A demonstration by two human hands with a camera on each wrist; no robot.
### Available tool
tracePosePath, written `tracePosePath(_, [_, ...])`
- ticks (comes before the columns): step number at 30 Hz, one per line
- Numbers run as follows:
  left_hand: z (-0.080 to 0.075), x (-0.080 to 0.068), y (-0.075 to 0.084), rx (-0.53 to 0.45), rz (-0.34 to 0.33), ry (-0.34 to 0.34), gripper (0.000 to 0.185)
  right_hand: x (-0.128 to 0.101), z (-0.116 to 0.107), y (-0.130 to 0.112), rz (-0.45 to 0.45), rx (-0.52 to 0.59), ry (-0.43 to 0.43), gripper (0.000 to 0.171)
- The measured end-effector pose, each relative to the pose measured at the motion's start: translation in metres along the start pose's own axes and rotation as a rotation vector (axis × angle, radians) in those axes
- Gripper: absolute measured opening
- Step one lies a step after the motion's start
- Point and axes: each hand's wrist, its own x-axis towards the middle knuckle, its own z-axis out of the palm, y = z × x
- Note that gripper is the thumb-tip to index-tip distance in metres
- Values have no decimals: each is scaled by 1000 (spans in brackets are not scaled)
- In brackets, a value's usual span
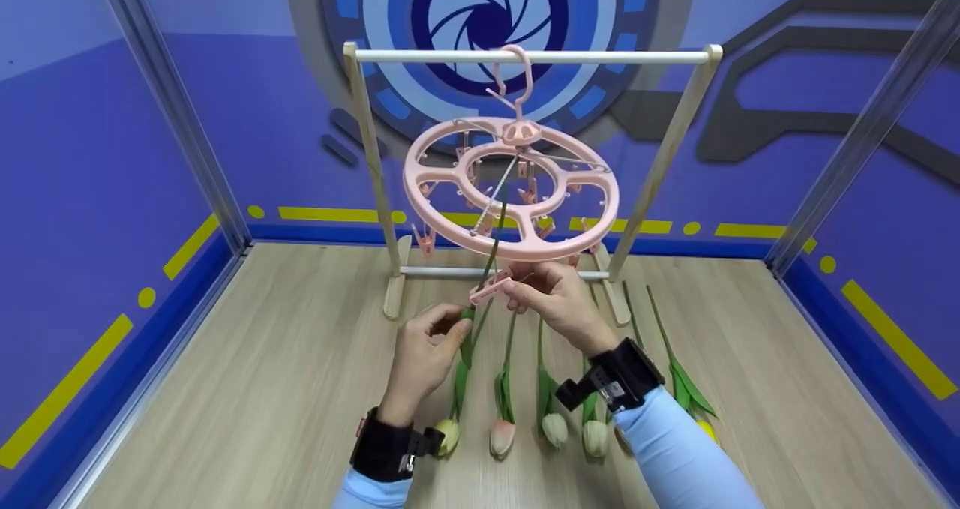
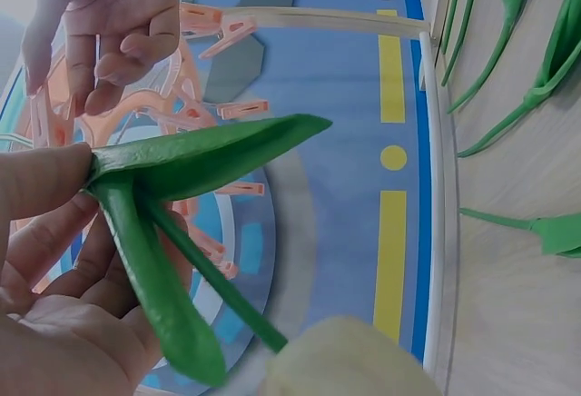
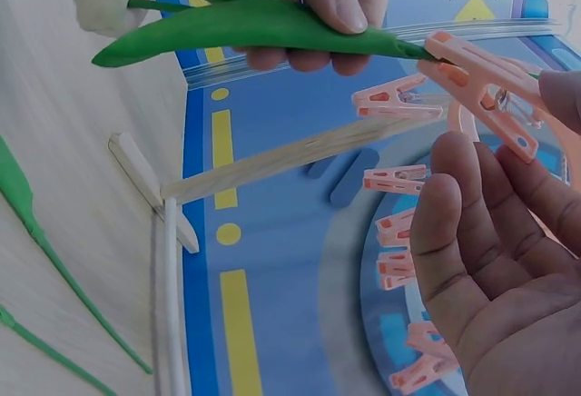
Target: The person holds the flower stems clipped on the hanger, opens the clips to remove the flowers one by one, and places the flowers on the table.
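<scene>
My left hand [image 1: 425,351] pinches a tulip [image 1: 467,336] at the base of its green leaves. The tulip hangs head down, with its pale flower [image 2: 349,360] low and its stem rising past the pink rack. Just above, my right hand [image 1: 566,306] grips a pink clothespin [image 3: 486,92] between thumb and fingers. The clothespin's jaws sit at the stem, right above the leaves. Overhead is the round pink clip hanger [image 1: 517,250], hooked on a white rod [image 1: 622,58]; more pink clips [image 3: 395,180] dangle under its ring.
Several tulips lie on the wooden table [image 1: 300,389], including a pink one [image 1: 502,438], a white one [image 1: 555,430] and a yellow one [image 1: 707,430] partly behind the right sleeve. The stand's wooden legs [image 1: 660,172] rise on both sides of the hanger.
</scene>
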Motion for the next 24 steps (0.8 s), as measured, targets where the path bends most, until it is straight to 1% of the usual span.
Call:
tracePosePath(8, [-1,0,-1,11,11,1,17,0,-1,3,-43,-35,-18,22])
tracePosePath(17, [-1,1,-2,33,29,17,15,-1,-1,3,-38,-52,-12,21])
tracePosePath(24, [-2,1,-4,25,36,9,16,-2,-2,5,-45,-89,-1,20])
